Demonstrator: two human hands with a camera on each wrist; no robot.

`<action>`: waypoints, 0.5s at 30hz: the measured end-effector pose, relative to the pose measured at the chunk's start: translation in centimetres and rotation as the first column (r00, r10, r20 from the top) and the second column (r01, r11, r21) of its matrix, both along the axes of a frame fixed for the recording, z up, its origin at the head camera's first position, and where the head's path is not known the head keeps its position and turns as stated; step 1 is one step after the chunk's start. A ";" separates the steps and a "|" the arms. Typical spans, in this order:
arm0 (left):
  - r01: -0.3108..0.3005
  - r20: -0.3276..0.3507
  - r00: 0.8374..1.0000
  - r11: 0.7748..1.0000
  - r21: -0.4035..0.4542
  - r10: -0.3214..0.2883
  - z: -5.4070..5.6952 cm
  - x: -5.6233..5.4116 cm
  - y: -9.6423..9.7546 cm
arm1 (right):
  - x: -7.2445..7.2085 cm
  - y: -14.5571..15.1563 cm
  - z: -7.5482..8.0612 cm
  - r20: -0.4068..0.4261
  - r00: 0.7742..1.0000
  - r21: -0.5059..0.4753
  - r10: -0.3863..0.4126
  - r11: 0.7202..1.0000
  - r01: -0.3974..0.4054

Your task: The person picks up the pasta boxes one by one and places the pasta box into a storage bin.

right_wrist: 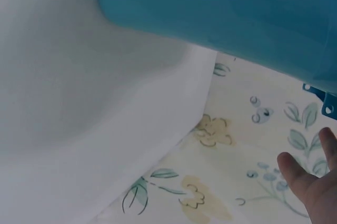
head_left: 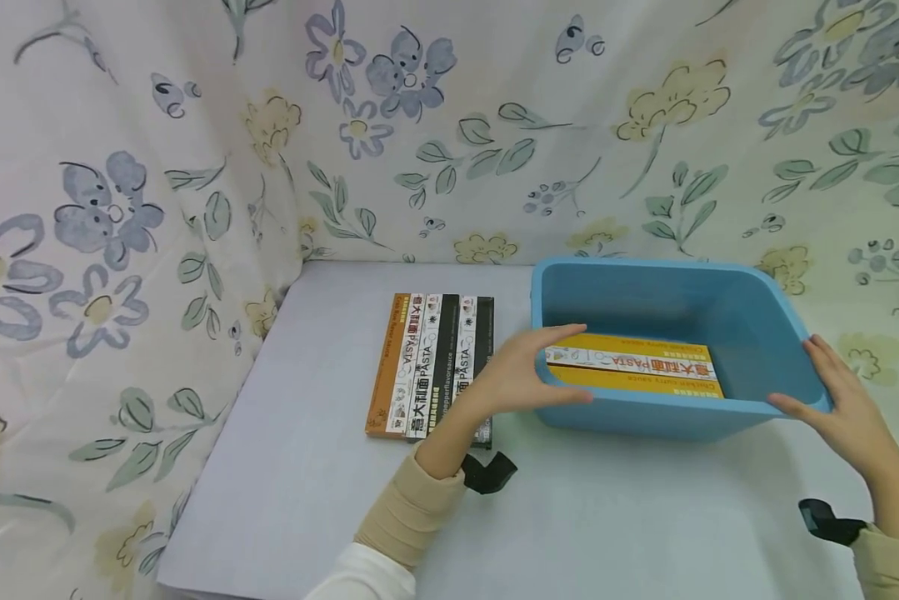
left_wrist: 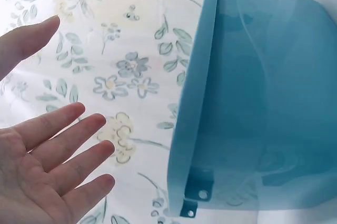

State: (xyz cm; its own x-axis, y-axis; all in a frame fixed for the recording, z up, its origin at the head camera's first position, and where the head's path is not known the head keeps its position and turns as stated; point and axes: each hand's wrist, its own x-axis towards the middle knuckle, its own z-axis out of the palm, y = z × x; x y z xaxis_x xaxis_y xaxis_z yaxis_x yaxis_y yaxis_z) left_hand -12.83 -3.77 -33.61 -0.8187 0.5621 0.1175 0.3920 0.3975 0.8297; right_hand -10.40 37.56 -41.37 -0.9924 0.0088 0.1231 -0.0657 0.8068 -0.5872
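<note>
Between two sets of spread fingers (head_left: 554, 335): one blue bin (head_left: 644, 417), one yellow box (head_left: 632, 364) inside

So the bin is flanked by both hands, left hand (head_left: 515, 375) by one end and right hand (head_left: 854, 425) by the other, presumably because something that wide is better handled from both ends. Left fingers are splayed wide with nothing gripped, and a gap to the bin is shown in the left wrist view. Right fingers are spread too, thumb by the near rim; whether the rim is actually being touched can't be told.

Between the fingers, the yellow box is laid flat down in the bin, printed face up, probably because it fits better lengthwise. Just left of the left fingers, more boxes are lined up on the counter (head_left: 292, 417), likely kept neat and within easy reach.

Headcount: hands, two. Bin, one. Yellow box, one visible (anything underneath is hidden). Orange box (head_left: 393, 367), one. Black-and-white boxes (head_left: 443, 358), seemingly two, though overlap makes that hard to swear to. Flowery cloth (head_left: 494, 167) is hung beyond the fingers.
</note>
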 end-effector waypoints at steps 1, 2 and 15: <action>-0.016 0.011 1.000 1.000 0.013 0.016 -0.2 0.2 -0.2 | 0.0 0.0 0.0 0.000 1.000 -0.001 -0.002 1.000 0.002; -0.032 0.019 0.999 0.999 0.025 0.031 -0.4 0.3 -0.4 | 0.0 0.0 0.0 0.002 1.000 -0.003 -0.004 1.000 0.004; -0.267 0.019 0.962 0.931 0.249 0.271 -5.4 2.1 -5.2 | 0.1 -0.1 0.1 0.010 1.000 0.002 -0.004 1.000 0.004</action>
State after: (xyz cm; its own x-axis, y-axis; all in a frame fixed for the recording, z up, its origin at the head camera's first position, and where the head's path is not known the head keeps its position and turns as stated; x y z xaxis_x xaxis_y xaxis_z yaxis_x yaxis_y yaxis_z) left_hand -10.74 -8.96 -39.05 -0.9320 0.2731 0.2381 0.3126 0.2736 0.9096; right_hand -10.34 37.48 -41.24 -0.9935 0.0128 0.1134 -0.0565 0.8085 -0.5858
